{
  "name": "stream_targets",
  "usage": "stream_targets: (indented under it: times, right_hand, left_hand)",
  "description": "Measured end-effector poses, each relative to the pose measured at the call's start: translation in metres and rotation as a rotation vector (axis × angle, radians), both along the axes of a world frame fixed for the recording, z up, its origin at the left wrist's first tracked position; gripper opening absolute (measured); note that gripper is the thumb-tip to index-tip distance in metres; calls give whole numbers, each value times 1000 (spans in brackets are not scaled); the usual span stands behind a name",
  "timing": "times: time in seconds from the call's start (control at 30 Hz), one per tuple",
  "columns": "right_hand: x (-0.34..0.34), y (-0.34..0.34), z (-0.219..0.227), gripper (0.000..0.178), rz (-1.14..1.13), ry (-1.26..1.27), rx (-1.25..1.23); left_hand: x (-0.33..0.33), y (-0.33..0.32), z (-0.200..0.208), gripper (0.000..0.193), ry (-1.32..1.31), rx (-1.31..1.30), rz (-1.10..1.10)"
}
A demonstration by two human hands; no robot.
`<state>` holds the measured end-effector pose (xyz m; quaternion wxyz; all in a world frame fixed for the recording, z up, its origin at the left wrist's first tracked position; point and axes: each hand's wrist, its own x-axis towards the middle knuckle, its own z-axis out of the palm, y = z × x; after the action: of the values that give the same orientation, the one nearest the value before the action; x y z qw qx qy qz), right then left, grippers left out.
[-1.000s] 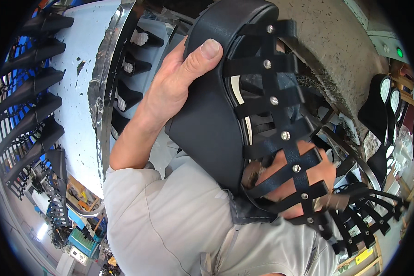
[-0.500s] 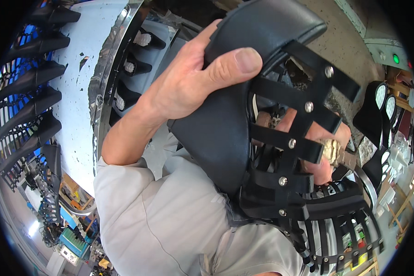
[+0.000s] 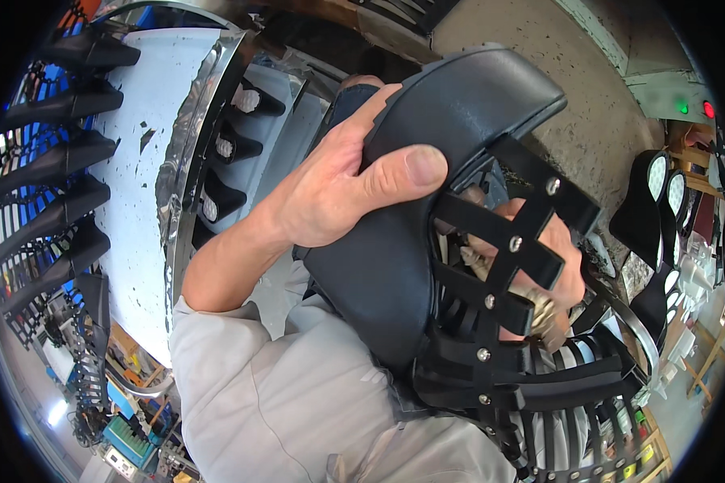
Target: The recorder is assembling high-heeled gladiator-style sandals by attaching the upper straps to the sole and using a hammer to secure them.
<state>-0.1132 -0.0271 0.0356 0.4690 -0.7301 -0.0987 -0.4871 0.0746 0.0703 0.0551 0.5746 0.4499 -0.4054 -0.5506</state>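
Note:
A large black leather-covered wedge sandal (image 3: pixel 387 274) fills the middle of the head view, tilted. A lattice of black straps with silver rivets (image 3: pixel 507 249) runs along its right side. My left hand (image 3: pixel 354 181) is closed around its upper part, thumb lying across the smooth black surface and the other fingers behind it. Behind the straps, my right hand (image 3: pixel 560 253) is curled, partly hidden. A gold-coloured metal thing (image 3: pixel 544 314) shows beside it; whether the hand holds it cannot be told. Lower right, more riveted straps (image 3: pixel 576 419) hang in front of my grey clothing.
Several similar black strapped pieces (image 3: pixel 56 153) line the left side, beside a speckled white surface (image 3: pixel 141 193). More black pieces (image 3: pixel 221 197) lie on a tray beyond its metal edge. At right are black soles with white patches (image 3: pixel 644 201) and a panel with lights (image 3: pixel 685 105).
The upper end of the sandal and my left hand have come lower in view. My right hand has moved left behind the straps, with the gold-coloured thing shifting left and down.

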Motion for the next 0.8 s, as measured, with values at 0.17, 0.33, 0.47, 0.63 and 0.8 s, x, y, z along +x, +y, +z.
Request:
stream_targets:
  times: [0.17,0.33,0.47,0.63,0.8]
  right_hand:
    - [-11,7,9,25,-157,107,-20]
    - [1,2,5,28,-296,0,51]
    - [3,-1,5,28,-521,49,129]
    - [-26,-20,-21,32,-446,561,749]
    - [-89,1,-103,25,-495,947,-334]
  left_hand:
    - [6,-11,11,75,-95,32,-90]
    - [9,-14,1,76,-192,2,-87]
    - [8,-12,-28,74,-5,13,-129]
    - [12,6,-92,82,-204,534,-384]
    - [22,63,-42,92,-832,92,-523]
